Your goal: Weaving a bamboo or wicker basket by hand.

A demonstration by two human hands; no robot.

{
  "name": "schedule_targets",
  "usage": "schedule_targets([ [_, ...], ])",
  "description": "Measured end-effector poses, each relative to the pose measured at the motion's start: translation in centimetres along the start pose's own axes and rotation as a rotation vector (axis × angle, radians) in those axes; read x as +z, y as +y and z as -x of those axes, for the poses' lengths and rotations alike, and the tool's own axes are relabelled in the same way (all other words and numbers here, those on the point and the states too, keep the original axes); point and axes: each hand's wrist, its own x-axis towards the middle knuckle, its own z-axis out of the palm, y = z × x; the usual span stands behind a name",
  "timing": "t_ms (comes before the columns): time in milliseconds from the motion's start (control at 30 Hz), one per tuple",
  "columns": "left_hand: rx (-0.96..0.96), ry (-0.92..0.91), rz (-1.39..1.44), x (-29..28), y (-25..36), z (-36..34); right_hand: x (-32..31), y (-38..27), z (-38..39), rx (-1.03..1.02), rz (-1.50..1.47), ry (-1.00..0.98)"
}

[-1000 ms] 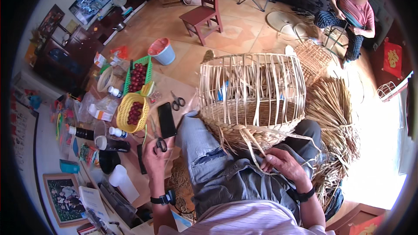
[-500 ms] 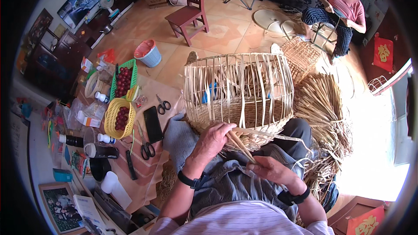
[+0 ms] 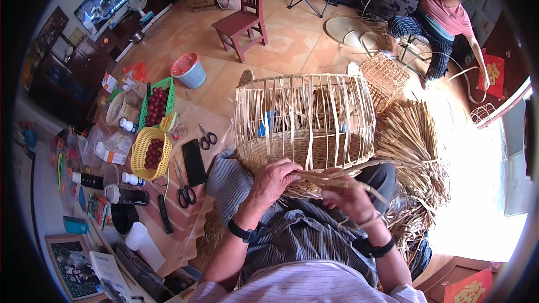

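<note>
My left hand [image 3: 272, 182] is pinched on pale straw strips [image 3: 306, 176] at the near edge of an openwork woven basket [image 3: 306, 148], which lies across my knees, its lower band densely woven and its upper strands spaced apart. My right hand [image 3: 346, 199] is just right of it, among the strips, slightly blurred, so its grip is unclear. Long loose strips cross over the right hand. Black-handled scissors [image 3: 186, 193] lie on the table at my left.
Left are a table covering [image 3: 193, 221], fruit baskets [image 3: 143, 157], a phone [image 3: 192, 163] and bottles. Right are straw bundles [image 3: 410, 140] and a flat woven piece [image 3: 384, 78]. A seated person [image 3: 443, 11] handles strips. A red chair [image 3: 236, 19] stands ahead.
My left hand has left the scissors on the table and moved right to the strips. My right hand has risen. The other person has spread their arms wide.
</note>
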Motion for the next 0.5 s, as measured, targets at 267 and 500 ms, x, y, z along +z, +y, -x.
schedule_targets([
  [267,-0.02,0.143,-0.068,0.7,0.6,0.4,1.2,-0.6,-6.8,-0.271,0.013,0.153],
  [500,-0.175,0.219,-0.262,2.9,1.0,-0.1,1.4,-2.1,-11.3,-0.496,0.492,0.135],
])
